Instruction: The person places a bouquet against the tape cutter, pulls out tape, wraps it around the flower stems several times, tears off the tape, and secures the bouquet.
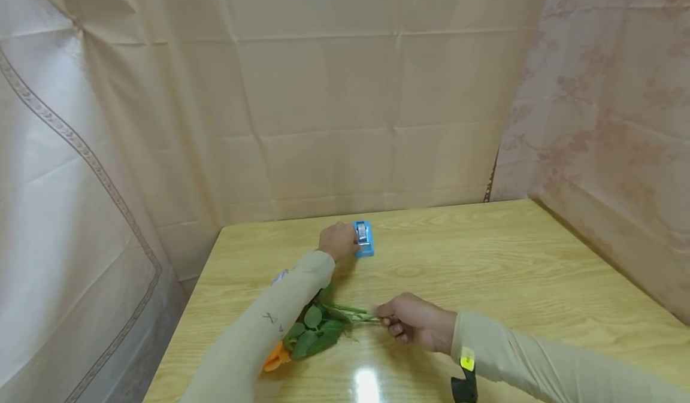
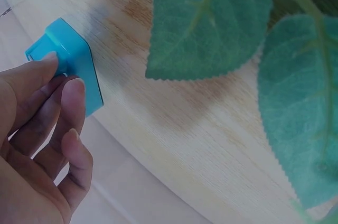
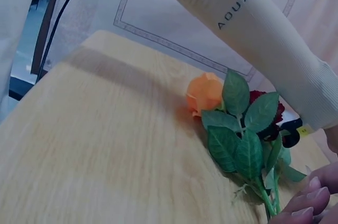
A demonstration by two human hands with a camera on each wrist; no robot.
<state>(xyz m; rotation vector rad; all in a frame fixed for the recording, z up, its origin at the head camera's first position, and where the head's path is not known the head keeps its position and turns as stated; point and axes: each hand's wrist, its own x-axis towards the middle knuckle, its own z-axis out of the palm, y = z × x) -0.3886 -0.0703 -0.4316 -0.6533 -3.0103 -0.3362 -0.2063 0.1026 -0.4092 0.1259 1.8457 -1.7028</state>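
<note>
At the far part of the table, my left hand (image 1: 338, 241) grips a blue tape dispenser (image 1: 364, 239) by its side, thumb and fingertips on its body (image 2: 79, 65). A faint clear strip of tape (image 1: 369, 280) runs from the dispenser toward my right hand (image 1: 417, 322). That hand pinches the flower stems (image 1: 358, 314) near their ends between thumb and fingers. The bunch lies on the table with green leaves (image 1: 318, 334), an orange rose (image 3: 204, 94) and a dark red flower (image 3: 272, 115). My left forearm passes over the bunch and hides part of it in the head view.
The wooden table (image 1: 485, 259) has its far edge close to a beige curtain (image 1: 334, 121). Patterned cloth (image 1: 609, 103) hangs at the right, and a pale cloth (image 1: 70, 211) at the left. A dark cable (image 3: 58, 18) hangs beyond the table edge.
</note>
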